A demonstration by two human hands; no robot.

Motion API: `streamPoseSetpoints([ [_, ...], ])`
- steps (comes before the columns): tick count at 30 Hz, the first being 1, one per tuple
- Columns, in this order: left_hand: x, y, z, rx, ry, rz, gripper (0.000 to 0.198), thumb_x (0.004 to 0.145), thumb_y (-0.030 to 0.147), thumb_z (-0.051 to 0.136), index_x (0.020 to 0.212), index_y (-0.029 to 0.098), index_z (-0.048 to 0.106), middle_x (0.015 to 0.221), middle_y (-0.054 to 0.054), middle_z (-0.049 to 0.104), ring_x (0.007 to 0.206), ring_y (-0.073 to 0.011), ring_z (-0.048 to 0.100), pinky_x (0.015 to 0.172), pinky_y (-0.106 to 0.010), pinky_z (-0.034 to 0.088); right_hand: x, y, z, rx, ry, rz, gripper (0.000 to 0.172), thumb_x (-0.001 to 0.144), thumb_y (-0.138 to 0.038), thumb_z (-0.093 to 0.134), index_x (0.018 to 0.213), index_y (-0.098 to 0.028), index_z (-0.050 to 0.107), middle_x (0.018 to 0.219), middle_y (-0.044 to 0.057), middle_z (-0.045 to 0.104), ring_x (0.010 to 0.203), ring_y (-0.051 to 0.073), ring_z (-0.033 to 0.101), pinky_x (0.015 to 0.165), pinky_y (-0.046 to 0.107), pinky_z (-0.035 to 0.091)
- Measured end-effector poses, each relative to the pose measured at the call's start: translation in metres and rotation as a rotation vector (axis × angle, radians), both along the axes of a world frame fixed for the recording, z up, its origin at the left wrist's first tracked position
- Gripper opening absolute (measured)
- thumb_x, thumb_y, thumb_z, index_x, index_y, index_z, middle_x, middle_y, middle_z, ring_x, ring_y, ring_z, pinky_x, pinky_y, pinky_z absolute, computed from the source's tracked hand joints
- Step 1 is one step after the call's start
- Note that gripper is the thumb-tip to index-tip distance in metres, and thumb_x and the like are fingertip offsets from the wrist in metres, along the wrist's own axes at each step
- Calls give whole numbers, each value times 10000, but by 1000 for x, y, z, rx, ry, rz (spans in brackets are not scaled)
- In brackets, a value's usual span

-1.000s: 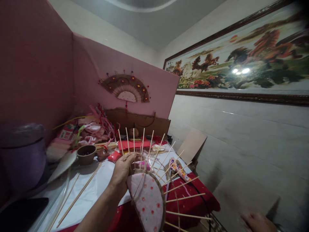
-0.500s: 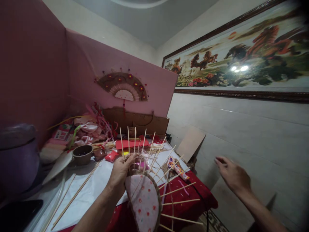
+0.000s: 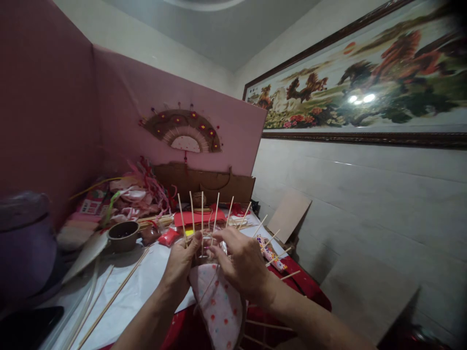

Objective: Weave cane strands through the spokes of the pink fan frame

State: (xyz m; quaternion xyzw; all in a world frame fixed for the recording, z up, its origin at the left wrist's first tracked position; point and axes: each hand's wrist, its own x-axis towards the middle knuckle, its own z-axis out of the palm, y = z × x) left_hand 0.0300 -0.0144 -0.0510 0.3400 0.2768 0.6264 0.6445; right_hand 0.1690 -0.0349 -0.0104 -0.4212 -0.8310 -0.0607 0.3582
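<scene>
A half-round fan frame with thin wooden sticks [image 3: 217,211] spreading from a white panel with red dots [image 3: 218,304] is in front of me. My left hand [image 3: 182,260] grips its left side, thumb and fingers closed around the stick bases. From the right, my right hand [image 3: 241,260] reaches across the sticks, fingers bent and closed at the twine [image 3: 207,234] that runs between them. Its fingertips are close to my left thumb, and the exact pinch is partly hidden. A loose strand of twine lies across the dotted panel. My right forearm covers several right-hand sticks.
A glue gun with a flowered cover [image 3: 272,255] lies on the red cloth [image 3: 310,291]. Left are a brown bowl [image 3: 124,236], loose sticks [image 3: 116,296] and a purple bin [image 3: 27,248]. A finished fan [image 3: 184,129] hangs on the pink board [image 3: 120,97].
My right hand has come in from the far right by the wall to the sticks beside my left hand. My left hand keeps its hold on the fan frame.
</scene>
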Motion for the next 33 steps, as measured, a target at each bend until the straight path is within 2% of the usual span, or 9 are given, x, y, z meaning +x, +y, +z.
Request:
streamPoseSetpoints([
  [4,1,-1,1,-22,9,-15,361,628,450,770,747,133,644,573,-37,661,536,-179,648,440,-237,477,-5,5,-2,44,-118,-99,140,900,-236,488,995,-188,578,942,54,628,805,176,581,640,282,392],
  [8,2,-3,3,-26,14,-27,394,643,486,746,787,135,640,652,-58,686,529,-173,643,438,-250,495,-5,7,-4,91,-149,-164,106,883,-193,482,927,-184,577,889,53,624,730,163,557,583,275,334],
  [12,2,-4,5,-8,56,22,327,602,352,808,761,140,617,684,-23,679,514,-135,625,494,-254,528,-5,7,-3,80,-118,-138,112,845,-136,488,911,-184,565,859,43,627,715,161,551,587,277,312],
  [16,1,-6,8,-2,78,35,320,581,253,817,799,136,613,699,-18,672,544,-140,632,503,-253,529,-4,7,-1,70,-108,-119,145,814,-106,477,912,-178,557,853,41,620,707,157,540,601,277,305],
  [20,0,-6,8,7,69,37,325,587,241,809,818,142,603,707,-24,676,536,-146,634,504,-264,525,-1,5,1,67,-170,-120,133,797,-89,465,847,-166,561,824,47,601,681,154,513,588,282,288],
  [26,0,-6,4,9,33,48,302,604,238,800,797,158,582,707,-25,680,527,-140,628,495,-256,510,-1,5,2,80,-293,-138,148,807,-75,456,852,-152,573,835,71,587,671,165,484,559,295,259],
  [33,0,-6,6,5,54,84,309,618,249,794,812,148,575,727,-37,690,526,-141,630,489,-257,515,0,9,0,114,-243,-126,170,797,-53,458,873,-153,573,848,70,583,682,163,491,569,280,289],
])
